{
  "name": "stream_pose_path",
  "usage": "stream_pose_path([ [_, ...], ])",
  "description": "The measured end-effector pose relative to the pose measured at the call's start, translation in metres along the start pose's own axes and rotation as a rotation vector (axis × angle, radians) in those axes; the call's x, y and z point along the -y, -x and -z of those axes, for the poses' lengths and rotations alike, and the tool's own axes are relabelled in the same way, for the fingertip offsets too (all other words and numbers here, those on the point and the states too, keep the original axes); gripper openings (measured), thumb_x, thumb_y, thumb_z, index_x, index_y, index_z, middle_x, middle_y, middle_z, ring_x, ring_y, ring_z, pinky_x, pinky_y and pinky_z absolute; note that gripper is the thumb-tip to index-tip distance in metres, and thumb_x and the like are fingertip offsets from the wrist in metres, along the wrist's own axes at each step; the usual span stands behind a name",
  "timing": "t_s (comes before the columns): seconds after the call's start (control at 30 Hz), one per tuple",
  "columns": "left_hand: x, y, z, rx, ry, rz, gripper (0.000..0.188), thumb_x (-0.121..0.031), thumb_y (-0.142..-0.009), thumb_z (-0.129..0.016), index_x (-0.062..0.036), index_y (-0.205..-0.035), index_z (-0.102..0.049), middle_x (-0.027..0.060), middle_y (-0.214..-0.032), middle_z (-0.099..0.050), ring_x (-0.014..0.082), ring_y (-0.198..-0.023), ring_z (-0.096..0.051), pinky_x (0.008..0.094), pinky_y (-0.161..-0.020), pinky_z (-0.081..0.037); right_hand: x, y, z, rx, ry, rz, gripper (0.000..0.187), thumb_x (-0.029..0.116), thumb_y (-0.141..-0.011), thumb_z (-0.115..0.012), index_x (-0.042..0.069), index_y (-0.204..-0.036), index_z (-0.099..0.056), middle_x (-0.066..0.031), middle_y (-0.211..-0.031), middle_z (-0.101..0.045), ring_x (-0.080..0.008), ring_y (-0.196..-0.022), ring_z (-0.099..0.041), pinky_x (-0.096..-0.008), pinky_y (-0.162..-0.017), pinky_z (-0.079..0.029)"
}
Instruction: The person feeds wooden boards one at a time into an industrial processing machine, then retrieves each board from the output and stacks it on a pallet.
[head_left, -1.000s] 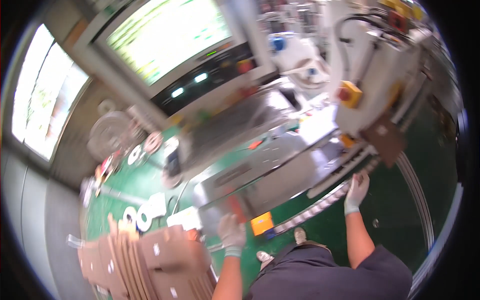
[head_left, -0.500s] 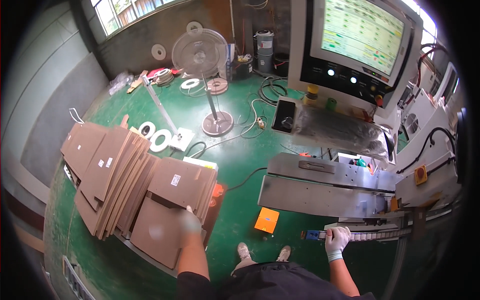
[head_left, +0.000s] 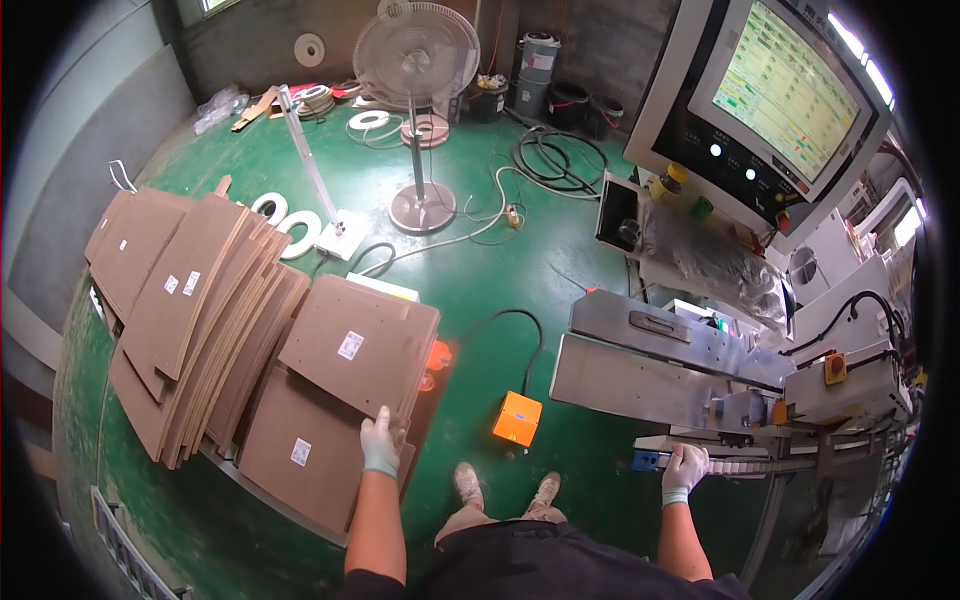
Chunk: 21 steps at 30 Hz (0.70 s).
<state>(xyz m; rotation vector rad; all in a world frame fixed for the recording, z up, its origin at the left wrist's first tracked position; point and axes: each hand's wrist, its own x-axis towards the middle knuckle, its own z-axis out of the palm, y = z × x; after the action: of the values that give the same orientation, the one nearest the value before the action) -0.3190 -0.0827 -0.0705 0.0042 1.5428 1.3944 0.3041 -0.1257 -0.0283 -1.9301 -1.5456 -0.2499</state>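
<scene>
My left hand (head_left: pixel 382 445), in a pale glove, is at the near edge of the upper brown panel (head_left: pixel 365 335). Its thumb points up along that edge and its fingers look curled round it, partly hidden. Beneath lies another brown panel (head_left: pixel 275 440) with a white label, part of a low stack. Off to the right, my right hand (head_left: pixel 686 470), gloved too, is closed over a narrow roller rail (head_left: pixel 735 467) with a blue end piece (head_left: pixel 645 461). That rail runs along the near side of the machine.
More brown panels (head_left: pixel 190 310) lean in a row at the left. An orange box (head_left: pixel 517 419) with a black cable lies on the green floor before my feet. The metal machine table (head_left: pixel 640 375) and a control screen (head_left: pixel 790 70) stand at right. A fan (head_left: pixel 418 190) stands farther back.
The view has tilted down and turned, shifting the whole scene. My left hand, blurred before, now shows clearly at the panel's edge. My right hand stays on the rail.
</scene>
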Motion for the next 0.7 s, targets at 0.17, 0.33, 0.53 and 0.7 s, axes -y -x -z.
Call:
stream_pose_path([
  [0.17, -0.063, 0.04, 0.013, 0.055, 0.067, -0.244, 0.031, -0.032, -0.096, -0.074, -0.0119, -0.091, -0.051, -0.0027, -0.064, -0.051, 0.0122, -0.058, -0.06, 0.0236, -0.053, -0.048, 0.052, -0.017, 0.011, 0.166, 0.2, -0.136, 0.025, 0.027, -0.094, -0.063, 0.006, -0.085, -0.073, -0.0109, -0.088, -0.072, -0.0321, -0.094, -0.064, -0.045, -0.106, -0.042],
  [0.33, -0.158, 0.104, 0.039, 0.267, 0.035, -0.332, 0.021, -0.026, -0.091, -0.059, -0.0078, -0.082, -0.056, -0.0005, -0.058, -0.046, 0.0152, -0.051, -0.052, 0.033, -0.051, -0.048, 0.089, -0.005, -0.014, 0.162, -0.284, -0.239, 0.013, 0.01, -0.097, -0.064, 0.0, -0.094, -0.073, -0.0077, -0.089, -0.071, -0.0168, -0.088, -0.065, -0.0307, -0.081, -0.051],
  [0.53, -0.209, 0.158, 0.058, 0.613, -0.267, -0.262, 0.053, -0.032, -0.075, -0.068, 0.0112, -0.105, -0.066, 0.0134, -0.072, -0.068, 0.0197, -0.058, -0.062, 0.033, -0.058, -0.051, 0.264, -0.033, -0.007, 0.749, -1.541, -0.429, 0.062, 0.048, -0.098, -0.067, 0.001, -0.137, -0.056, -0.0116, -0.132, -0.064, -0.0259, -0.122, -0.061, -0.0403, -0.107, -0.047],
  [0.7, -0.222, 0.15, -0.007, 0.865, -0.478, -0.224, 0.054, -0.039, -0.08, -0.068, 0.0092, -0.105, -0.07, 0.0088, -0.092, -0.071, 0.0149, -0.084, -0.063, 0.0262, -0.076, -0.047, 0.305, -0.07, 0.041, 0.845, -2.108, -0.863, 0.078, 0.053, -0.096, -0.066, 0.003, -0.152, -0.044, -0.0155, -0.156, -0.049, -0.0336, -0.142, -0.048, -0.0487, -0.119, -0.036],
])
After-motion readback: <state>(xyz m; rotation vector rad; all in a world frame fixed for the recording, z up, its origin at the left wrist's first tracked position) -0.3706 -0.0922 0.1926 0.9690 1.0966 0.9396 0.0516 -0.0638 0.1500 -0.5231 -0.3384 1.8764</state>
